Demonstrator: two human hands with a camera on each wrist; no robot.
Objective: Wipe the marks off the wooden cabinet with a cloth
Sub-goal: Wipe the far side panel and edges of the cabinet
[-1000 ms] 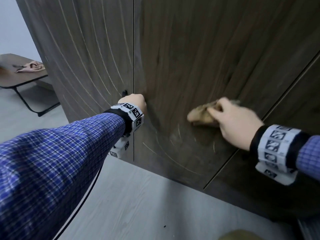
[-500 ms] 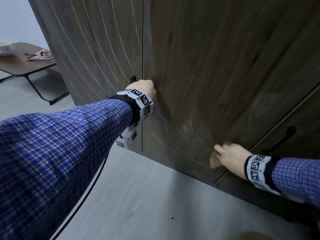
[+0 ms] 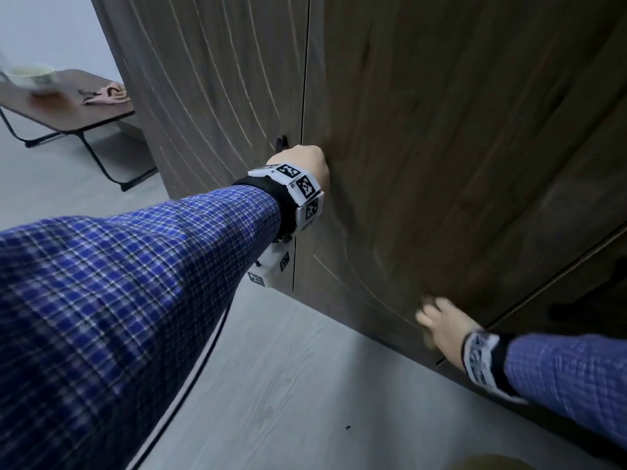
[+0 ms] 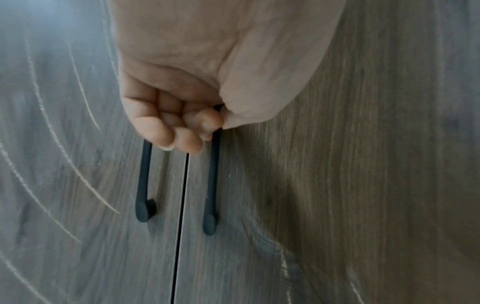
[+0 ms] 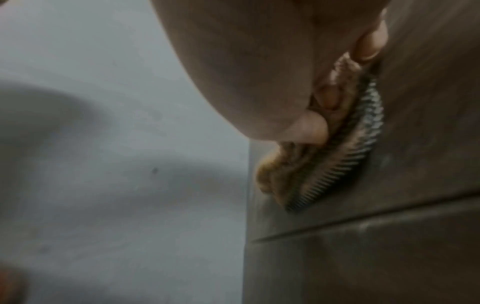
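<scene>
The wooden cabinet (image 3: pixel 441 130) has dark doors with pale curved marks on the left door (image 3: pixel 210 106) and low on the right door (image 3: pixel 356 286). My left hand (image 3: pixel 300 161) is at the seam between the doors. In the left wrist view its fingers (image 4: pixel 187 127) curl around the upper part of the right door's black handle (image 4: pixel 211 185). My right hand (image 3: pixel 441 323) is low on the right door, near its bottom edge. It holds a tan cloth (image 5: pixel 285 164) pressed flat against the wood, thumb (image 5: pixel 311 127) on it. In the head view the cloth (image 3: pixel 428 344) is mostly hidden.
A second black handle (image 4: pixel 144 181) is on the left door. A low folding table (image 3: pixel 84 117) at the far left carries a pink cloth (image 3: pixel 108 95) and a blurred bowl (image 3: pixel 30 76). Grey floor (image 3: pixel 288 385) runs along the cabinet's foot. Another door panel (image 3: pixel 576 300) adjoins at the right.
My right hand has swept the cloth down the right door from mid-height to its bottom edge, then a little left. My left hand has stayed at the handle.
</scene>
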